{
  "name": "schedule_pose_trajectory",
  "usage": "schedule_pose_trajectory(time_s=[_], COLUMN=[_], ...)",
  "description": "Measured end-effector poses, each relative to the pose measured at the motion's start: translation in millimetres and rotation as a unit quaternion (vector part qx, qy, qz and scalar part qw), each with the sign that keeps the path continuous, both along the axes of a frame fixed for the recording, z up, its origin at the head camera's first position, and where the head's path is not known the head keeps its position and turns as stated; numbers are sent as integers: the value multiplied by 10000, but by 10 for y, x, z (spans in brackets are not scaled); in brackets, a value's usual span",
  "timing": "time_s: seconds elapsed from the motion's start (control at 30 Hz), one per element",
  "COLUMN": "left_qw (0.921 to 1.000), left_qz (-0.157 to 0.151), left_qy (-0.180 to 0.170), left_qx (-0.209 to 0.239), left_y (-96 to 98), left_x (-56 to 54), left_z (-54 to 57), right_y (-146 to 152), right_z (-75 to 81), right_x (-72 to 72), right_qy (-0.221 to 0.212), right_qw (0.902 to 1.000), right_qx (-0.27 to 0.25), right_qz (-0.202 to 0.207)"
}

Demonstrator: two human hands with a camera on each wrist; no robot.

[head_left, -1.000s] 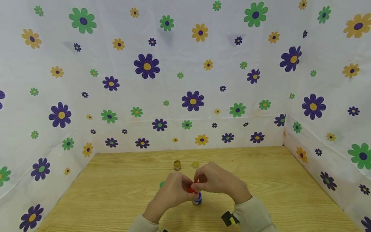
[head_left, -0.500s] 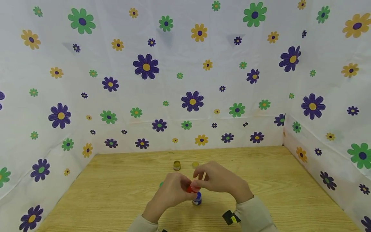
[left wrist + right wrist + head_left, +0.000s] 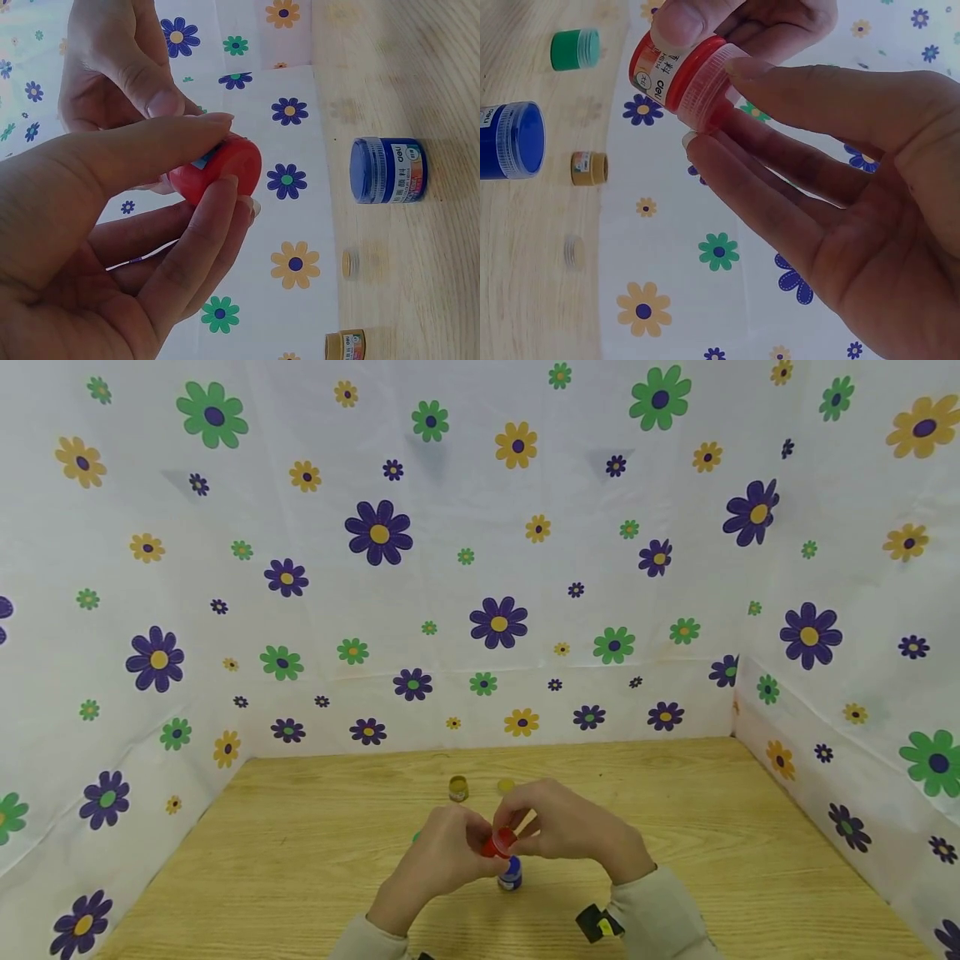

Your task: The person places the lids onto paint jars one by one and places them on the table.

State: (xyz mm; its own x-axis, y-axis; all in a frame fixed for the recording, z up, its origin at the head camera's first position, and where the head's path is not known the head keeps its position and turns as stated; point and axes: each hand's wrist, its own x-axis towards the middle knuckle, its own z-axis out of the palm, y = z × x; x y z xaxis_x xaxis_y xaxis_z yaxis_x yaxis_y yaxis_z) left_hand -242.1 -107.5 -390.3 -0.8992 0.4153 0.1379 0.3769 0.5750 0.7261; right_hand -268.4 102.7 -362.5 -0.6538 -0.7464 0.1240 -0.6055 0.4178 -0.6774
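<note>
Held above the table is a small red paint jar (image 3: 658, 71) with a white label and a clear ribbed lid (image 3: 709, 88). My left hand (image 3: 442, 853) grips the jar's body, thumb on one side and fingers on the other. From the other side my right hand (image 3: 566, 827) pinches the lid between thumb and fingertips. In the head view the red jar (image 3: 498, 842) is tilted and partly covered by both hands. Just below it on the table stands a blue paint jar (image 3: 510, 874) with a clear lid, touched by neither hand.
Farther back stands an ochre paint jar (image 3: 458, 788), apparently uncovered, with a loose lid (image 3: 506, 786) lying to its right. A green paint jar (image 3: 575, 49) is mostly behind my left hand in the head view. Flower-printed white cloth (image 3: 315, 610) walls the wooden table (image 3: 300, 877).
My right fingers and thumb have shifted their grip around the lid, and more of the red jar shows between the hands. My left hand stays almost still.
</note>
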Motion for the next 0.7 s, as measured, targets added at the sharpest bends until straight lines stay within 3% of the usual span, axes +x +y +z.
schedule_pose_trajectory(time_s=[0.7], left_qw=[10000], left_qz=[57], left_qy=[-46], left_qx=[-39], left_y=[11], left_x=[6], left_z=[10], right_y=[-20], right_z=[-4], right_x=[-1], right_qy=[263], right_qw=[9988], right_qx=[302], right_qz=[-272])
